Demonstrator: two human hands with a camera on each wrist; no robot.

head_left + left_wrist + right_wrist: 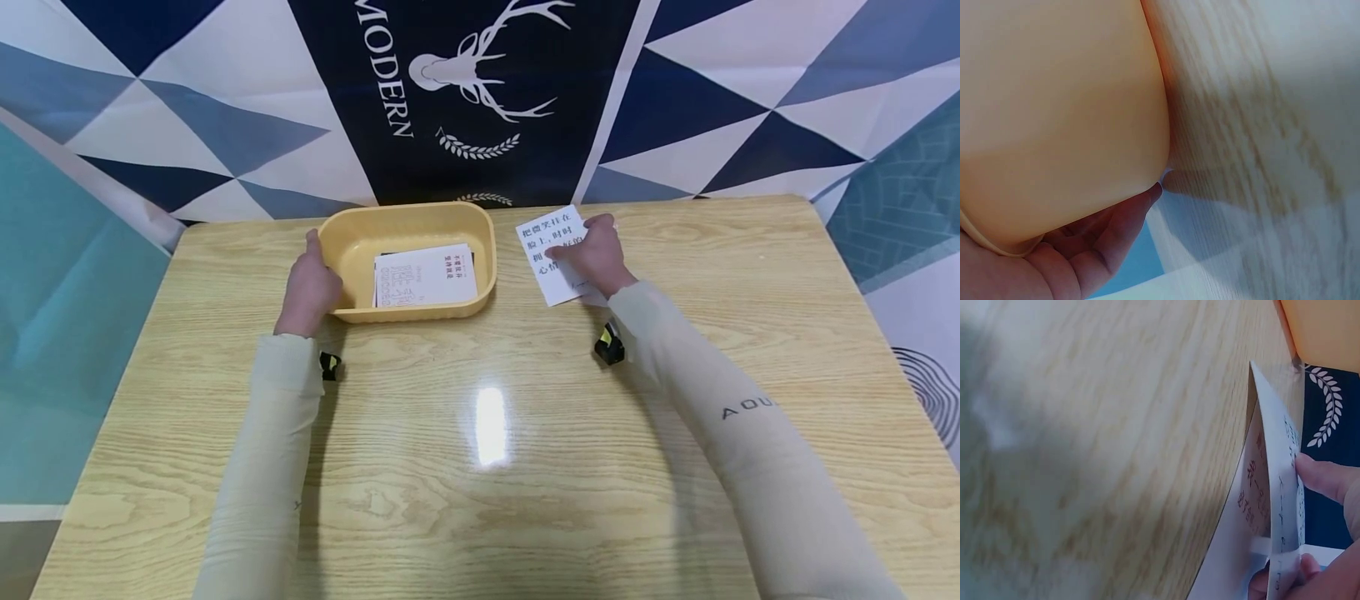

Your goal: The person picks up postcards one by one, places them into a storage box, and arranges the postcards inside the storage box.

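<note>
Two hands work around a yellow tub (341, 229) near the far edge of the wooden surface (487, 467). The left hand (309, 287) grips the tub's left end, thumb over the rim and fingers (1110, 240) curled under its outer wall. The right hand (596, 254) pinches a white card (546, 242) printed with black characters, just right of the tub; the right wrist view shows the card lifted off the surface at one edge, with a second card (1257, 472) bearing red print under it. Inside the tub more printed cards (423, 275) lie flat.

The likeliest slip, I judge, is picking up both cards at once, since they lie close together and the pinch is near one corner. The thin card could also bend or slide out of the pinch if it is swept across quickly, or catch on the tub's right rim.

Right of the tub, the surface is bare as far as its edge; nearer the person than the tub it is open and glossy. Behind the tub, the patterned backdrop (225, 100) stands close, leaving little room.
</note>
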